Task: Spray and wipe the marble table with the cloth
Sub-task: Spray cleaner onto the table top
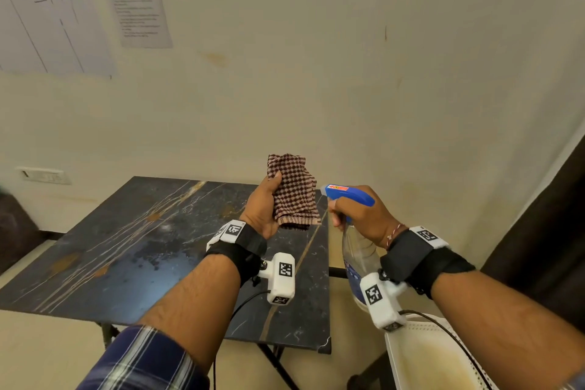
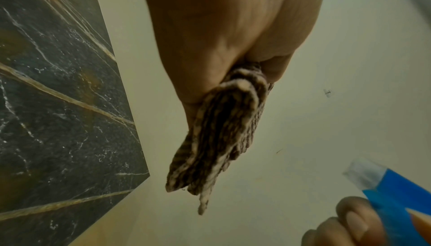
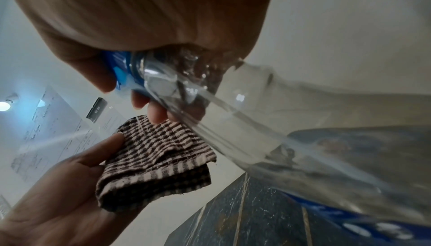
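Observation:
My left hand [image 1: 264, 207] holds up a folded brown-and-cream checked cloth [image 1: 294, 191] above the far right part of the dark marble table [image 1: 133, 250], thumb pressed on its front. The cloth [image 2: 221, 134] hangs from the palm in the left wrist view, and shows folded [image 3: 154, 165] in the right wrist view. My right hand [image 1: 357, 215] grips the neck of a clear spray bottle [image 1: 354, 260] with a blue trigger head [image 1: 348, 195], nozzle pointing left at the cloth. The bottle [image 3: 268, 121] fills the right wrist view, its blue head [image 2: 396, 194] at the lower right of the left wrist view.
The table stands against a cream wall [image 1: 348, 73] on black folding legs [image 1: 272, 361]. Paper sheets [image 1: 47, 9] hang on the wall at upper left. A white chair seat [image 1: 421, 361] sits under my right arm. A dark curtain [image 1: 544, 247] hangs at the right.

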